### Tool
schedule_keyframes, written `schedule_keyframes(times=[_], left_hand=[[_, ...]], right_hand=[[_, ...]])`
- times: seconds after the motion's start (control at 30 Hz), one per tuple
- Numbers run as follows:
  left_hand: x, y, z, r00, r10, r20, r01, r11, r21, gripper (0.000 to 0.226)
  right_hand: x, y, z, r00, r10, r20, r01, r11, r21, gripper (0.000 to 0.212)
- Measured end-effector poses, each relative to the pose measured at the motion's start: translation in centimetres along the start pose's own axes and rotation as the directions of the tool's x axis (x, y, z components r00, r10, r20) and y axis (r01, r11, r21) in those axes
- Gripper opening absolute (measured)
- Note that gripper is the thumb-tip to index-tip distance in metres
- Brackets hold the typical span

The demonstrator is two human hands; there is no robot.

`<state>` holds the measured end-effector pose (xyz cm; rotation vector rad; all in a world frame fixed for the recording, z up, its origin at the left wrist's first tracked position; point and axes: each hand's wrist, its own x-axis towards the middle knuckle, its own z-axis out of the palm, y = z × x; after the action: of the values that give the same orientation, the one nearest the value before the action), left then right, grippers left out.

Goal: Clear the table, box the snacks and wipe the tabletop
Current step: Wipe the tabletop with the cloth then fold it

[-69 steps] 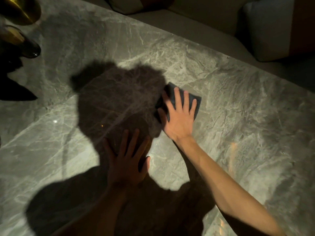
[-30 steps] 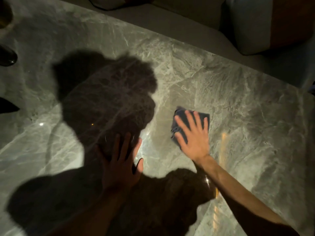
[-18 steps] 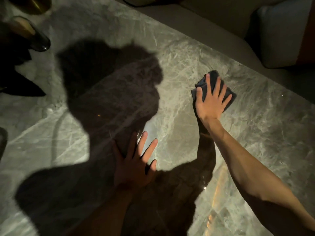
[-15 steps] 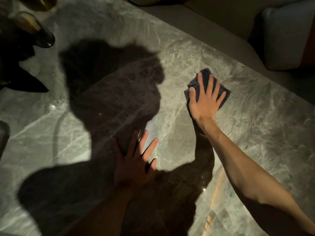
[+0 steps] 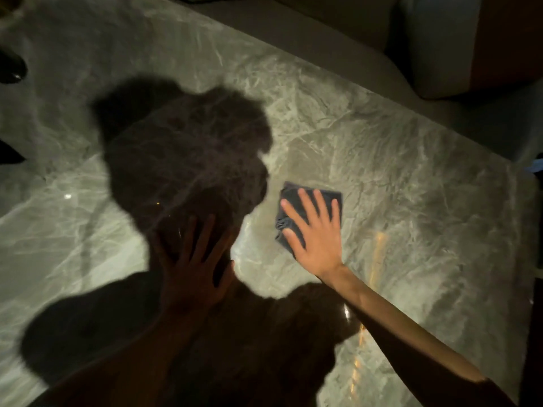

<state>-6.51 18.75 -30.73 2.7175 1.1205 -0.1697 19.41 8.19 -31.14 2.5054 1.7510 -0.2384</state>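
Note:
A dark grey folded cloth (image 5: pixel 293 201) lies flat on the grey marble tabletop (image 5: pixel 396 177), right of centre. My right hand (image 5: pixel 316 233) presses flat on the cloth with its fingers spread, covering most of it. My left hand (image 5: pixel 194 271) rests flat on the tabletop in my own shadow, fingers spread, holding nothing. No snacks or box are in view.
A dark rounded object (image 5: pixel 11 69) and another dark shape (image 5: pixel 7 154) sit at the table's left edge. A beige sofa (image 5: pixel 323 51) with a grey cushion (image 5: pixel 435 45) runs along the far side. The table's right edge (image 5: pixel 529 259) is close to my right arm.
My right hand has slid the cloth back toward me and slightly left from the far position near the sofa edge. My left hand has stayed planted on the table.

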Motion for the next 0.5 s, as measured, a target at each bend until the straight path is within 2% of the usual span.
schedule_keyframes(times=[0.07,0.13,0.23,0.3,0.4,0.5], left_hand=[[0.1,0.1,-0.2,1.000,0.002,-0.008,-0.002,1.000,0.002,0.062],[0.0,0.2,-0.1,1.000,-0.002,-0.027,0.001,1.000,-0.012,0.065],[0.1,0.3,0.2,0.999,0.005,-0.043,-0.006,1.000,-0.018,0.069],[0.1,0.3,0.4,0.999,0.001,-0.043,-0.002,1.000,-0.017,0.070],[0.1,0.1,0.5,0.999,0.002,-0.046,-0.002,1.000,-0.015,0.065],[0.1,-0.2,0.6,0.999,0.011,-0.048,-0.011,1.000,-0.008,0.063]], right_hand=[[0.6,2.4,-0.8,0.969,0.248,0.004,-0.249,0.969,0.015,0.056],[3.1,3.6,-1.7,0.870,0.493,0.014,-0.493,0.867,0.079,0.055],[8.4,3.3,-2.8,0.751,0.659,0.042,-0.655,0.734,0.183,0.057],[11.4,2.5,-3.1,0.750,0.661,0.034,-0.651,0.729,0.212,0.060],[13.6,1.0,-3.0,0.842,0.539,0.009,-0.528,0.823,0.209,0.060],[11.8,-1.7,-2.1,0.941,0.334,-0.050,-0.325,0.936,0.132,0.060]])
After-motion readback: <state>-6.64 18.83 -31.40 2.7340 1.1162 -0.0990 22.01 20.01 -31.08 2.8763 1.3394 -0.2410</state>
